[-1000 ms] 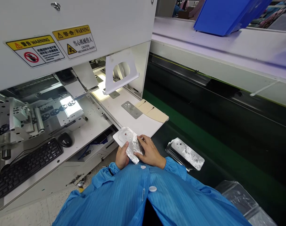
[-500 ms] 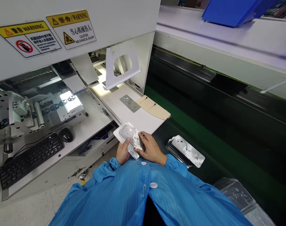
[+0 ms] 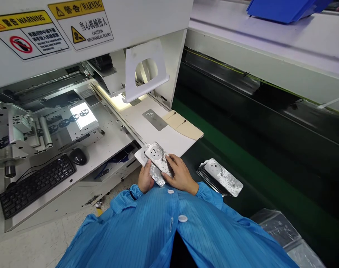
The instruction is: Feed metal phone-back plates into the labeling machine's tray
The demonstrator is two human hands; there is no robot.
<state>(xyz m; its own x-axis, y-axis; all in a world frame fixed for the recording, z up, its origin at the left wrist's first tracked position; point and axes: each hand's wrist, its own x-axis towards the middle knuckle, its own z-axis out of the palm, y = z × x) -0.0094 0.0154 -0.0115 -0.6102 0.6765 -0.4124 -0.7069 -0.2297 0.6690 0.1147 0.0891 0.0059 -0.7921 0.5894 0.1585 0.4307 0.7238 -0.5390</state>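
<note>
Close to my body, my left hand [image 3: 145, 178] is closed on a silvery plate [image 3: 157, 175] with a rounded white end, its thumb on top. My right hand [image 3: 180, 174] grips a second foil-faced plate [image 3: 159, 155] with several small holes in a round patch; this one overlaps the first at its upper right. To the right of my right sleeve lies a stack of similar plates [image 3: 225, 177] on the dark green surface. A flat grey plate [image 3: 154, 120] rests on the white machine platform [image 3: 136, 123], beyond my hands.
A black keyboard [image 3: 37, 186] and mouse [image 3: 78, 156] are at the left below the machine's rollers. A white bracket [image 3: 147, 87] overhangs the platform. Cream board [image 3: 183, 126] covers the platform's right edge. Clear plastic bag [image 3: 283, 230] at lower right; blue bin [image 3: 286, 10] at top right.
The plate in my right hand has shifted up and is now distinct from the one in my left hand. Inside the machine, a dark-and-white part has moved back, uncovering a rail. The view has tilted slightly.
</note>
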